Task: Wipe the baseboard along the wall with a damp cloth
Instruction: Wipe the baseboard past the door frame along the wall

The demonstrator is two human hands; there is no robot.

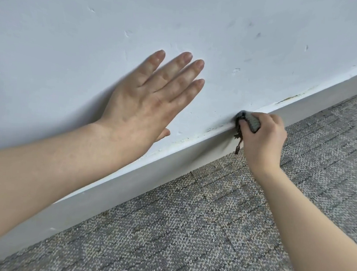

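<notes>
A white baseboard [148,176] runs diagonally from lower left to upper right, between the wall and the carpet. Brown dirt marks its top edge to the right of my right hand. My right hand [261,140] is closed around a small grey cloth [248,123] and presses it against the baseboard's top edge. A frayed brown strand hangs from the cloth. My left hand [152,98] lies flat on the wall above the baseboard, fingers spread, holding nothing.
The pale wall [140,13] shows small dents and scuffs. Grey patterned carpet [207,235] covers the floor up to the baseboard. Both my bare forearms reach in from the lower corners.
</notes>
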